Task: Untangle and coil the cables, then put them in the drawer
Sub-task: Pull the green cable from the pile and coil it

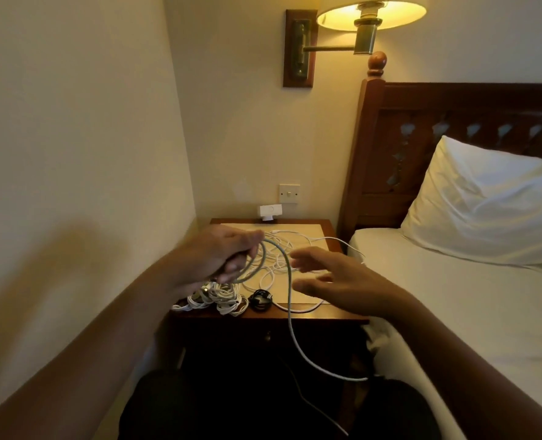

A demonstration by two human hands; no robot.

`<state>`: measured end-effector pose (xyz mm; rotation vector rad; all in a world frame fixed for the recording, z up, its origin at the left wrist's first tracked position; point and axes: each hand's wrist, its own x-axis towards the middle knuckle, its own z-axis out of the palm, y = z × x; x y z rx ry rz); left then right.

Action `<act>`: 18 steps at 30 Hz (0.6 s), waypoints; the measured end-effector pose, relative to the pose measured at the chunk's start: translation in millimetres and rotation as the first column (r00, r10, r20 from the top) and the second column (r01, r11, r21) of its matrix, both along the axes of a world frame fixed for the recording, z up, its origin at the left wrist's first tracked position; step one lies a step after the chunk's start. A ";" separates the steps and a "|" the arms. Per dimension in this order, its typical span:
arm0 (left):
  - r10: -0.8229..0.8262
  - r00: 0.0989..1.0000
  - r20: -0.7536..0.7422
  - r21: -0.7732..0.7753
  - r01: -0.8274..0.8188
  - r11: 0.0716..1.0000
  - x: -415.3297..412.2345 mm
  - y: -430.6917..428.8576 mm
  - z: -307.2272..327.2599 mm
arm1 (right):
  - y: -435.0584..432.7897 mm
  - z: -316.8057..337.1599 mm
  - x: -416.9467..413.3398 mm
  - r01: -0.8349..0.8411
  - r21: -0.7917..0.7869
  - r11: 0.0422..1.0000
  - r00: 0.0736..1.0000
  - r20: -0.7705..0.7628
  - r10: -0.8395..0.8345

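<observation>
- The left hand (212,258) is raised above the surface (317,230). Its fingers are curled round several loops of a grey-green cable (290,312).
- The free length of this cable runs from the loops across the front edge of the surface and hangs in a long curve towards the bed (453,296).
- The right hand (336,281) is just beside the hanging length. Its fingers are spread and hold nothing.
- Handling: the cable appears light, limp and smooth, and is likely to spring out of the coil. Pinch the hanging length close to the loops and feed it in.
- Loose white cables (271,269) lie tangled on the surface. Coiled white bundles (218,300) and a black coil (261,300) sit at its front edge.
- The drawer front (268,331) below is in shadow; whether it is shut cannot be determined.
- The surface stands in a corner between the wall and the bed, beneath a lit wall lamp (371,17).
</observation>
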<state>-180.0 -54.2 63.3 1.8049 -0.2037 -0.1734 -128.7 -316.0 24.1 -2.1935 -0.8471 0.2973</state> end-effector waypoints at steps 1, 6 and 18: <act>-0.015 0.999 -0.034 -0.111 0.011 0.994 1.0 -8.6 -2.6 | 16.2 -0.3 -4.8 -0.010 0.065 0.998 1.000 0.024 0.009; -0.025 0.992 -0.127 -0.597 -0.056 0.800 -0.7 -16.7 -16.4 | 47.4 -26.8 -15.2 0.068 0.174 0.982 0.990 0.112 -0.088; 0.247 0.945 0.215 0.027 -0.259 0.966 1.3 -15.5 -52.0 | 71.1 11.2 -77.3 -0.113 -0.338 0.934 0.915 0.330 0.230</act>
